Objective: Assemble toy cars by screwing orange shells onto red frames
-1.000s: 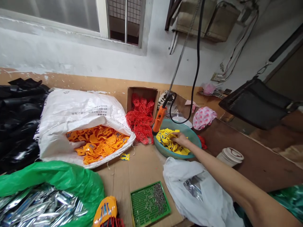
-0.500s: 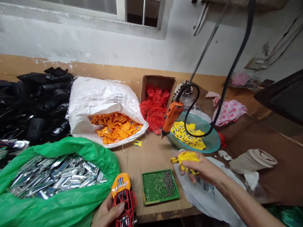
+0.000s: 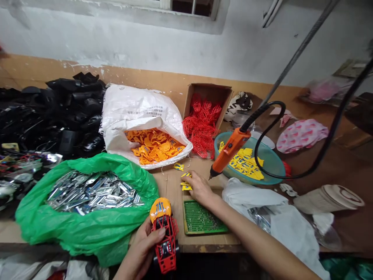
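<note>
Left hand (image 3: 144, 245) gripped an orange-and-red plastic toy car (image 3: 166, 251) over the front edge of the cardboard-covered tabletop (image 3: 167, 186); just beyond, right hand (image 3: 201, 189) clasped flat yellow printed pieces (image 3: 186, 186), judged best kept bunched against scattering

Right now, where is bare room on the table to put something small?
Bare cardboard shows between the green bag and the yellow pieces by the right hand; brown surface between the pink cloth and the lidded container. Crowded: far left, with black parts.
</note>
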`<action>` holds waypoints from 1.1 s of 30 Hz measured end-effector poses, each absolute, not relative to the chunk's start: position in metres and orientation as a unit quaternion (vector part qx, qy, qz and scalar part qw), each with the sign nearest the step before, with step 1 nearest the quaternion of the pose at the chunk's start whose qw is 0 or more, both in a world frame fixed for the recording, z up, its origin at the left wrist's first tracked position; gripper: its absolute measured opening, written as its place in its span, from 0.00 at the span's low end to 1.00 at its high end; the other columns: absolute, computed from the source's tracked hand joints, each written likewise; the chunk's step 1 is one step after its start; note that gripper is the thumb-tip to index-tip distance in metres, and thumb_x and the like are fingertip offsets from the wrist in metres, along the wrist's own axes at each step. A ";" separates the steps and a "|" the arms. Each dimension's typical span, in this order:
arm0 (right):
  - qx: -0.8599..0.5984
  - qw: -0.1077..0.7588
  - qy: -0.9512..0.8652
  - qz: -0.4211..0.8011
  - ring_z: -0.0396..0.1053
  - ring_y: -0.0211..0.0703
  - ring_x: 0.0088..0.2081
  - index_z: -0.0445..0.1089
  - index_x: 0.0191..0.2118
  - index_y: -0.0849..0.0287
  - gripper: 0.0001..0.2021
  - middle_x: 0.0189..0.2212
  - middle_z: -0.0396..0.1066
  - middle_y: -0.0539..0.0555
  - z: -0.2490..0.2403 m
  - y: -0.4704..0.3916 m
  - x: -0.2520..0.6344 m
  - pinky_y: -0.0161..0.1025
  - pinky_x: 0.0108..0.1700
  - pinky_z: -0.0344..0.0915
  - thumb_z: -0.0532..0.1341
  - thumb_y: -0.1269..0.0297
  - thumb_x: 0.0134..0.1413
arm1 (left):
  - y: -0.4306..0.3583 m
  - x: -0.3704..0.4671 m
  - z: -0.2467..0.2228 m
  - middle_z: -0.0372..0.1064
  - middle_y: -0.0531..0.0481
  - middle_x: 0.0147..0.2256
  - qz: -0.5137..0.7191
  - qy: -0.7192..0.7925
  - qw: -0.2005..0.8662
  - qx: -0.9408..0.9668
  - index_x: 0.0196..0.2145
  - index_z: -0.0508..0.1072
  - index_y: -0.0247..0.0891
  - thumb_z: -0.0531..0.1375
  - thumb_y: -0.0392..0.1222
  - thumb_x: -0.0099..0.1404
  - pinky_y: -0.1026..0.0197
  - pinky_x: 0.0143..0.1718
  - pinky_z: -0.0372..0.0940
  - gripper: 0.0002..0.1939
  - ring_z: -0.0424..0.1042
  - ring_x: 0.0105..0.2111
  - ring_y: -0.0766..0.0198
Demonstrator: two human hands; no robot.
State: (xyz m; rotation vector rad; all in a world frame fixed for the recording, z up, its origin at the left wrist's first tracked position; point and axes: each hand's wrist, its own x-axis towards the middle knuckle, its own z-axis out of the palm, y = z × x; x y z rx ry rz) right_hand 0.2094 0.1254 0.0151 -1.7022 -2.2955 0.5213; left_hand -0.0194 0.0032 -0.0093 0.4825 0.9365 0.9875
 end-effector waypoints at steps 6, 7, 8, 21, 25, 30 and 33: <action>-0.560 0.114 -0.796 0.199 0.60 0.55 0.65 0.64 0.65 0.55 0.37 0.65 0.59 0.64 0.005 0.133 0.224 0.49 0.65 0.58 0.64 0.79 0.47 | 0.005 -0.021 -0.009 0.78 0.42 0.38 0.444 0.418 0.763 0.215 0.48 0.77 0.35 0.75 0.45 0.49 0.58 0.37 0.70 0.29 0.76 0.35 0.55; -0.556 0.114 -0.797 0.204 0.59 0.56 0.66 0.63 0.66 0.55 0.38 0.66 0.58 0.65 0.004 0.133 0.227 0.50 0.65 0.58 0.65 0.79 0.47 | 0.005 -0.021 -0.008 0.78 0.43 0.37 0.443 0.418 0.764 0.214 0.48 0.77 0.35 0.75 0.45 0.49 0.58 0.37 0.70 0.29 0.76 0.34 0.55; -0.554 0.115 -0.798 0.209 0.58 0.58 0.66 0.63 0.66 0.56 0.38 0.66 0.57 0.66 0.003 0.133 0.231 0.51 0.65 0.58 0.66 0.78 0.47 | 0.005 -0.021 -0.008 0.78 0.44 0.37 0.442 0.418 0.765 0.213 0.47 0.77 0.35 0.75 0.45 0.49 0.58 0.37 0.70 0.28 0.76 0.34 0.55; -0.536 0.227 -0.786 0.207 0.67 0.54 0.51 0.81 0.41 0.53 0.12 0.45 0.73 0.59 -0.003 0.130 0.248 0.53 0.55 0.65 0.64 0.75 0.56 | 0.005 -0.020 -0.004 0.78 0.45 0.35 0.447 0.421 0.762 0.207 0.45 0.78 0.35 0.75 0.44 0.49 0.59 0.36 0.71 0.26 0.74 0.33 0.58; -0.535 0.301 -0.754 0.233 0.68 0.52 0.47 0.82 0.40 0.52 0.09 0.41 0.74 0.58 0.006 0.121 0.246 0.51 0.53 0.65 0.64 0.69 0.58 | 0.005 -0.021 -0.005 0.78 0.45 0.36 0.447 0.423 0.762 0.204 0.45 0.78 0.35 0.75 0.44 0.48 0.59 0.35 0.71 0.26 0.75 0.32 0.58; -0.551 0.398 -0.661 0.318 0.72 0.47 0.37 0.81 0.43 0.56 0.13 0.35 0.75 0.57 0.017 0.100 0.232 0.43 0.39 0.69 0.62 0.56 0.61 | 0.006 -0.015 -0.002 0.79 0.43 0.36 0.459 0.426 0.755 0.194 0.45 0.77 0.34 0.76 0.43 0.48 0.59 0.36 0.71 0.26 0.77 0.32 0.58; -0.543 0.414 -0.608 0.405 0.69 0.41 0.24 0.81 0.43 0.60 0.19 0.24 0.73 0.53 0.017 0.083 0.218 0.36 0.25 0.65 0.61 0.50 0.61 | 0.009 -0.007 0.003 0.80 0.42 0.37 0.469 0.413 0.758 0.188 0.46 0.76 0.33 0.76 0.42 0.48 0.59 0.37 0.71 0.28 0.78 0.33 0.57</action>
